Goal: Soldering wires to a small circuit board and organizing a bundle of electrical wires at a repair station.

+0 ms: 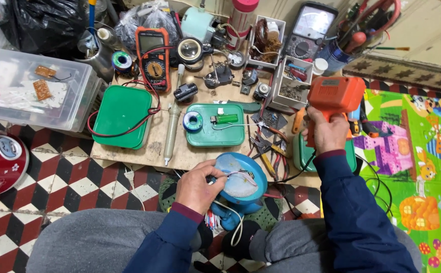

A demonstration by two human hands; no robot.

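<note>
Above the plywood board (144, 146), right hand (329, 132) gripping boxy orange plastic tool (334, 96), left hand (196, 186) pinching round blue device (240, 179).

home repair corner | multimeters (153, 58), solder spool (193, 122), pliers (268, 151) on low board (154, 144) | tiled floor (74, 177), play mat (417, 151)

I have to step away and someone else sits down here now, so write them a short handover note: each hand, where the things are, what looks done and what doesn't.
Left hand: pinching thin wires at the rim of the round blue device, which sits at the near edge of the wooden board.
Right hand: gripping the orange soldering gun, raised over the board's right side, away from the device.
Solder spool and green lighter lie on the green tray; pliers beside the device.
Done: device open, wires exposed.
Left: gun has not yet reached the wires.
</note>
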